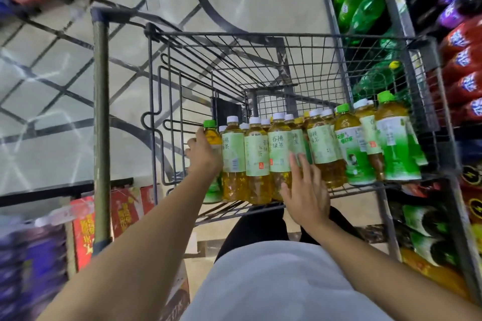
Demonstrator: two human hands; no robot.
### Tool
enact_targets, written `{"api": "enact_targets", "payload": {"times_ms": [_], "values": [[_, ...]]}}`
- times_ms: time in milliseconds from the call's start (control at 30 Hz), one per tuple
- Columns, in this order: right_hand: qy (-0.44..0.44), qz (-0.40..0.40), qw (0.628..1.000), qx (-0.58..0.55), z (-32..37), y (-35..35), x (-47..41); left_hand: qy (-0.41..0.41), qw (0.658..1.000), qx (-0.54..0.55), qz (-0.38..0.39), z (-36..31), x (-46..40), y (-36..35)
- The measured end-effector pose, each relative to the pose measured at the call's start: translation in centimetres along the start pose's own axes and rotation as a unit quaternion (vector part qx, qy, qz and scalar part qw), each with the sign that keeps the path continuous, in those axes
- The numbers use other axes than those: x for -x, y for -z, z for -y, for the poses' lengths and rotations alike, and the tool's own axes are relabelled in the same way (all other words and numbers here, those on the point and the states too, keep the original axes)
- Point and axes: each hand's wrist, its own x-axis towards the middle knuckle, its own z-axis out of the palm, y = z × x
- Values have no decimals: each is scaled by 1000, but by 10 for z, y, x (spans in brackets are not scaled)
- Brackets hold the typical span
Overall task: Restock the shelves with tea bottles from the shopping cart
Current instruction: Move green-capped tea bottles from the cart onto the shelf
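Wire shopping cart (287, 60) at centre, seen from above, far half of the basket bare, near edge packed with upright tea bottles (280, 151) in a tight row from left to right. Most of them white-capped with pale green labels and amber tea; green-capped ones with brighter green wraps at the right end (396, 146) and one at the far left (211, 135). Left hand (204, 152) curled round that leftmost green-capped bottle just below its neck, grasping it, bottle upright and touching its neighbour. Right hand (305, 187) released, fingers straight and spread, laid flat against the near faces of the middle bottles, gripping none. Bare forearms reaching in from the near edge, above a light grey top and dark trousers. Shelves (459, 60) close on the right of the cart, stocked with green, purple and red soft-drink bottles, darker bottles and orange packs lower down. Red cartons (86, 227) near left, blurred purple packs beside them. Pale tiled floor (52, 73) with dark lines on the far left.
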Motion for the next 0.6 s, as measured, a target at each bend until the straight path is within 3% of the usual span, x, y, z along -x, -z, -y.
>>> {"api": "enact_targets", "payload": {"times_ms": [133, 300, 600], "values": [[11, -2, 1000, 8, -1, -2, 0, -28, 999, 18, -26, 1, 12, 8], [12, -13, 1000, 8, -4, -7, -1, -133, 990, 3, -41, 2, 28, 15], [22, -32, 999, -2, -7, -12, -2, -229, 968, 54, 89, -31, 56, 33]]}}
